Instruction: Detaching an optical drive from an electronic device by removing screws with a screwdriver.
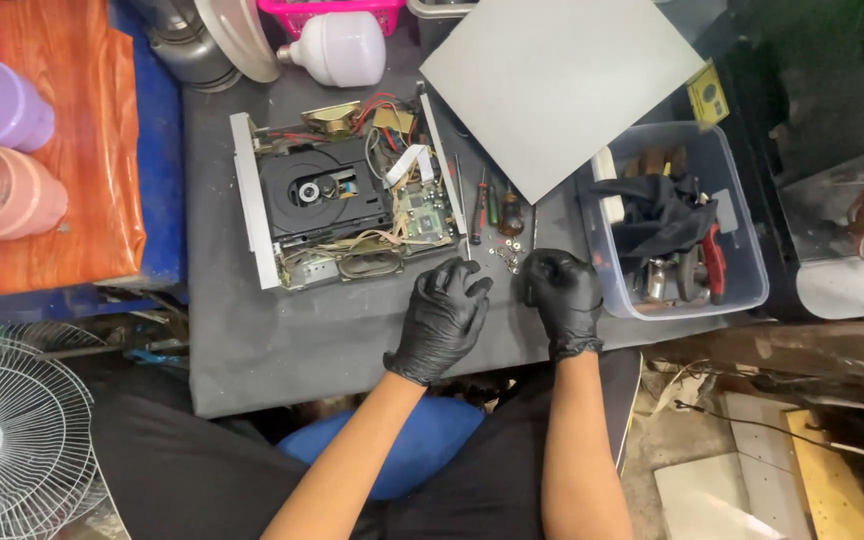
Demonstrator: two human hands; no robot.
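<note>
**Inspector:** Start at the left. What lies on the surface [282,350]?

**Assistant:** A disc player [347,195] with its cover off, circuit boards and wiring exposed, sits left of centre on the grey surface. Just right of it lie small screwdrivers [484,208] and a cluster of loose screws [508,255].

**Inspector:** The left hand [442,318]?

**Assistant:** Black-gloved, fingers curled loosely, resting on the surface just below the player's right corner. I cannot tell whether it grips anything.

**Inspector:** The right hand [562,295]?

**Assistant:** Also gloved, fingers drawn together in a fist near the screws. What it holds, if anything, is hidden.

**Inspector:** Further right?

**Assistant:** A grey metal cover panel [562,80] lies tilted above the hands, and a clear plastic bin [742,260] of tools stands just beside the right hand.
</note>
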